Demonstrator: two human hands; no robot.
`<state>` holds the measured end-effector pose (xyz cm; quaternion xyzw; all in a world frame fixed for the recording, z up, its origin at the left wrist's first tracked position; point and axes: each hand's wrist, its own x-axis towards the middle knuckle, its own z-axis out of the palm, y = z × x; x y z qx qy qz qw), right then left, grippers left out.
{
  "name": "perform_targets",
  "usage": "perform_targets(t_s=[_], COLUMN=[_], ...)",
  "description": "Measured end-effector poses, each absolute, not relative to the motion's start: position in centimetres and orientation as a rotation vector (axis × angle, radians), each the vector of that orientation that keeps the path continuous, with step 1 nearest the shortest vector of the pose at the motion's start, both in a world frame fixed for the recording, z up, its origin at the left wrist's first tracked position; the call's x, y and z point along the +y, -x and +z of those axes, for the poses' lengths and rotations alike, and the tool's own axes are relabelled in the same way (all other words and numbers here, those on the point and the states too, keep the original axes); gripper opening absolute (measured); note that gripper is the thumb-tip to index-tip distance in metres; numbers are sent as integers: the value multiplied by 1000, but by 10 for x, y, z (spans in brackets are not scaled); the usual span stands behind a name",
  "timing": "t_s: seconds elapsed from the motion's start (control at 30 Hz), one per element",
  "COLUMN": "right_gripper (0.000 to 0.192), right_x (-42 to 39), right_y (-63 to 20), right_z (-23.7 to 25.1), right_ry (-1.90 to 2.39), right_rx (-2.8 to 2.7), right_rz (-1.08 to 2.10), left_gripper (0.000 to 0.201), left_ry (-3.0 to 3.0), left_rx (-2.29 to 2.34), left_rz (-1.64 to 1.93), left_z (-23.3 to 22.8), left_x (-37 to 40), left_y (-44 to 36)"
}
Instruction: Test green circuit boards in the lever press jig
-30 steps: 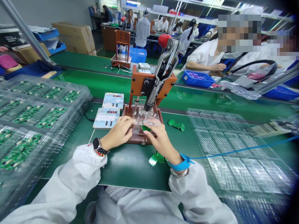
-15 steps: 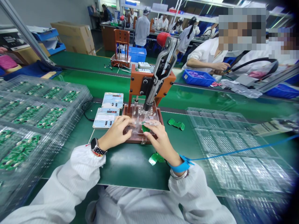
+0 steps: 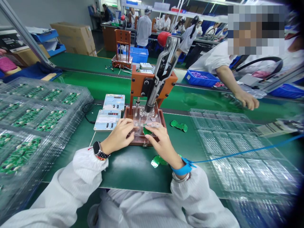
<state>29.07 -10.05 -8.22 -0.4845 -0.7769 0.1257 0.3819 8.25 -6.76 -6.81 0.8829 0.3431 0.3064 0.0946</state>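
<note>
Nearest, white sleeves, a watch (image 3: 98, 149) on the left wrist and a blue wrist strap (image 3: 182, 169) on the right, its blue cord running off to the right. Just beside the right wrist, a loose green board piece (image 3: 158, 161) flat on the green counter (image 3: 133, 172). Left hand (image 3: 120, 135) curled, fingertips resting on the front left of the brown fixture base (image 3: 142, 139). Right hand (image 3: 160, 141) with fingertips pinched on a small green circuit board (image 3: 146, 130), lying on the base under the clear plate (image 3: 144, 118). Above, an orange press frame (image 3: 152, 84) with a metal lever topped by a red knob (image 3: 162, 38), raised and tilted right. Left of the fixture, two flat meter boxes (image 3: 110, 110) with small displays. Far left, stacks of clear trays (image 3: 35, 114) filled with green boards; right, clear trays (image 3: 237, 152) with bare pockets. Between fixture and right trays, another green board piece (image 3: 179, 125). Beyond, a green conveyor belt (image 3: 99, 84), a co-worker's hand (image 3: 247, 99) laid on it, a blue bin (image 3: 200, 79), a second orange fixture (image 3: 122, 47), cardboard boxes, and people in white coats at far benches.
</note>
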Motion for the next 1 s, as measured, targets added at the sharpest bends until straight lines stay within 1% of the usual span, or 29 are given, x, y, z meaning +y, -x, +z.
perform_targets(t_s=[0.17,0.27,0.4,0.5,0.77,1.0], right_gripper=[30,31,31,31,33,28], right_x=[-101,-102,-103,-103,-96,-80], right_y=[-291,-290,-289,-290,-280,-266], right_z=[-81,-80,-79,-79,-76,-63], right_ry=[1223,1226,1234,1236,1215,1270], right_rx=[-1990,-2001,-2003,-2002,-2170,-2288], right_rz=[321,311,303,296,191,315], left_gripper=[21,16,13,12,16,18], left_ry=[-2578,-2510,-2435,-2492,-2480,-2488], left_rx=[987,987,978,950,939,1089], left_rz=[880,897,996,1070,1339,1319], left_z=[-64,-64,-68,-71,-81,-87], left_x=[-66,-65,-64,-66,-81,-96], left_y=[-85,-83,-80,-80,-69,-46])
